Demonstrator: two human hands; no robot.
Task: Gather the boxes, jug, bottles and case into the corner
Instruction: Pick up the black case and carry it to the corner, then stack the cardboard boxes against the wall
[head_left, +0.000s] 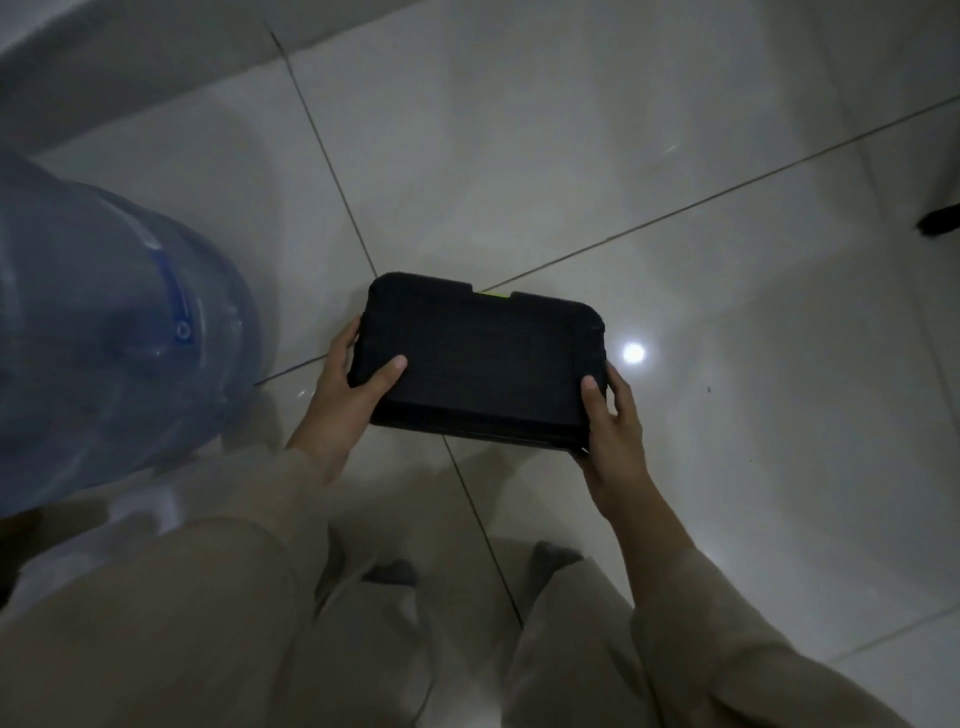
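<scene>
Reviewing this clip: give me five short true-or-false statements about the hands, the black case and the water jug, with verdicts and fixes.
1. Both hands hold the black case. True: the left hand grips its left end, the right hand its right end.
2. The case has a red latch. False: the strip on its far edge is yellow-green.
3. The water jug is to the person's left. True.
4. The jug is opaque white. False: it is translucent blue.
5. The floor is carpeted. False: it is glossy light tile with dark grout lines.
</scene>
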